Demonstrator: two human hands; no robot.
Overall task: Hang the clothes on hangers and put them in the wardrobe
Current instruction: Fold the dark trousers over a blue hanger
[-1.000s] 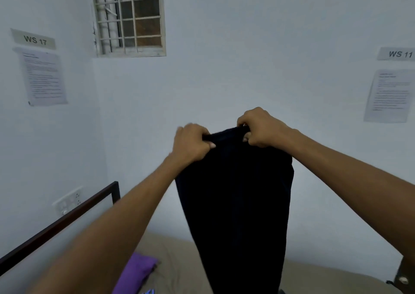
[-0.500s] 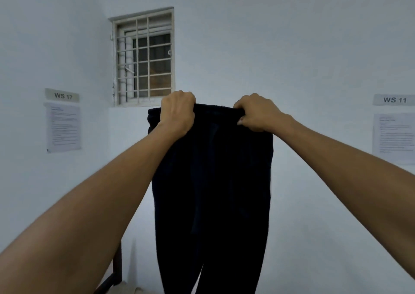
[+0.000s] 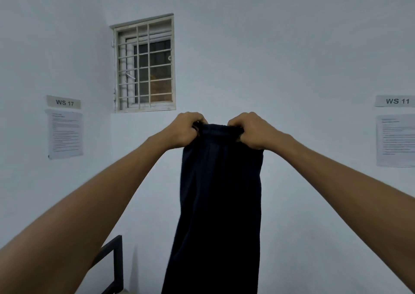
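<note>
Dark navy trousers point(image 3: 220, 203) hang straight down in front of me, held up by the waistband at arm's length. My left hand point(image 3: 184, 129) grips the left end of the waistband with curled fingers. My right hand point(image 3: 251, 129) grips the right end the same way. The two hands are close together, so the waistband is bunched between them. The trouser legs run out of view at the bottom. No hanger or wardrobe is in view.
A barred window point(image 3: 144, 65) sits in the white wall ahead. Paper notices hang on the left wall point(image 3: 65, 134) and right wall point(image 3: 396, 139). A dark metal bed frame point(image 3: 116, 264) stands at the lower left.
The hands have lowered a little and moved closer together, narrowing the waistband so the trousers hang as one folded column. The view has tilted slightly down.
</note>
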